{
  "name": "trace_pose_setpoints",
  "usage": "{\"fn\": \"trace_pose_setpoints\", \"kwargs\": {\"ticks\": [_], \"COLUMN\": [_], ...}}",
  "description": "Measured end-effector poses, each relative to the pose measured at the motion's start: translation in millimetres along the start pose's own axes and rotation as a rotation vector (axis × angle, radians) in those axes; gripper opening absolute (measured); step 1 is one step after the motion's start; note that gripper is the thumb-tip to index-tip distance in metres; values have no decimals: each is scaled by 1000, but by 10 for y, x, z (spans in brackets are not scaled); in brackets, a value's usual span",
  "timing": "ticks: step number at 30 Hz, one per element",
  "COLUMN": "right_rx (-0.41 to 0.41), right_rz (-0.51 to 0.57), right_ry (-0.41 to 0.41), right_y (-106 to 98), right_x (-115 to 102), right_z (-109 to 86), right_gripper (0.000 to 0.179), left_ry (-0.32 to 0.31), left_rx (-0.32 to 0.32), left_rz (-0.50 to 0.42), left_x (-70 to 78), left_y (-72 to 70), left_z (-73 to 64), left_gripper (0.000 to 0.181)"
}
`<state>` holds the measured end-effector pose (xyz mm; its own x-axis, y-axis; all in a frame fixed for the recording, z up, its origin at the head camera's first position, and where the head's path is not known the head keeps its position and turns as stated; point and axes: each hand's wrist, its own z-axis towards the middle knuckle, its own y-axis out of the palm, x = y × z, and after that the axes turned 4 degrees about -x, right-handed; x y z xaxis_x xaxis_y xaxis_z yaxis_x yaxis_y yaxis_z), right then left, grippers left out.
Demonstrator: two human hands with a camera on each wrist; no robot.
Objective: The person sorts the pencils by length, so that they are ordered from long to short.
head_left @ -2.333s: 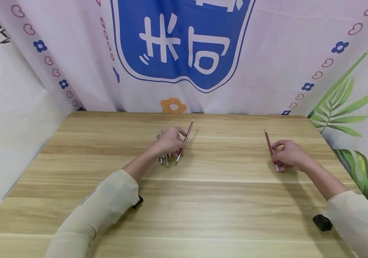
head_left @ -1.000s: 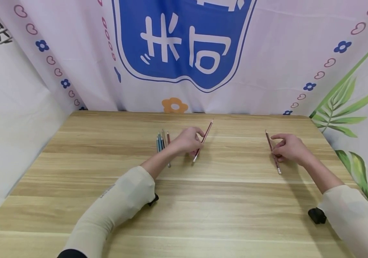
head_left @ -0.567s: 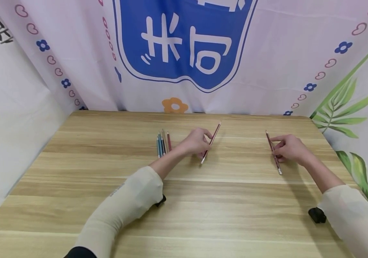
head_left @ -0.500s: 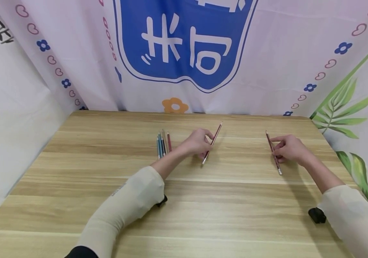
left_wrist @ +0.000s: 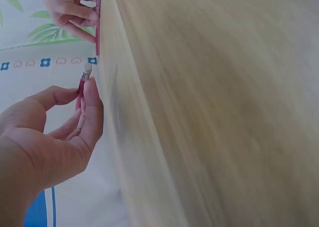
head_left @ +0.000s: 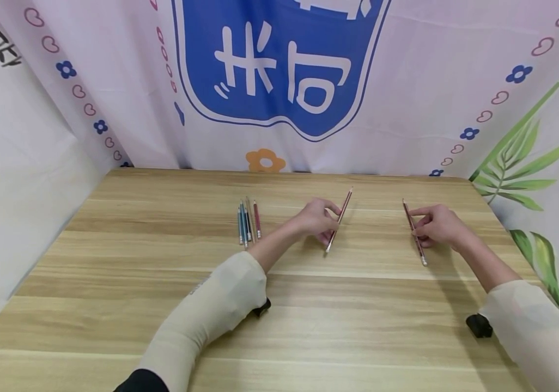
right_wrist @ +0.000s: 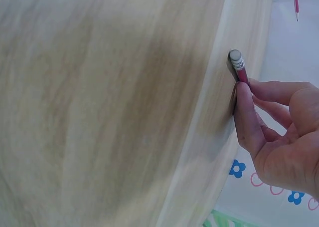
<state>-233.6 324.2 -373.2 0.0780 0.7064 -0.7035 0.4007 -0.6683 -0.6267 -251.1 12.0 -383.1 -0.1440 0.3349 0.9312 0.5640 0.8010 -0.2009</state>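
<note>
Between thumb and fingers, my left hand (head_left: 316,218) pinches a red pencil (head_left: 347,198) that slants, its tip toward the back edge. The white eraser end (left_wrist: 87,67) points toward the camera in the left wrist view. Further right, my right hand (head_left: 438,227) pinches another red pencil (head_left: 421,252), tilted the opposite way. Its eraser and metal band (right_wrist: 236,57) show up close in the right wrist view. Whether either pencil touches the wood is hard to tell. A wide gap separates the two hands.
Left of my left forearm lies a loose group of several pencils: blue-green ones (head_left: 240,224), a plain wooden-toned one and a red pencil (head_left: 257,218). The wooden table (head_left: 309,326) ends at a printed curtain (head_left: 407,109) behind.
My left hand has carried its red pencil rightward, away from the pencil group, which is now uncovered. The right hand and its pencil have barely shifted.
</note>
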Motion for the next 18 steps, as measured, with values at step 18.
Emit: {"fn": "trace_pose_setpoints", "kwargs": {"ticks": [18], "right_rx": [-8], "right_rz": [38], "right_ry": [-5], "right_y": [1], "right_x": [58], "right_z": [26], "right_gripper": [65], "left_ry": [-1], "left_rx": [-24], "left_rz": [-90], "left_x": [4], "left_y": [188], "left_z": [111], "left_gripper": [36]}}
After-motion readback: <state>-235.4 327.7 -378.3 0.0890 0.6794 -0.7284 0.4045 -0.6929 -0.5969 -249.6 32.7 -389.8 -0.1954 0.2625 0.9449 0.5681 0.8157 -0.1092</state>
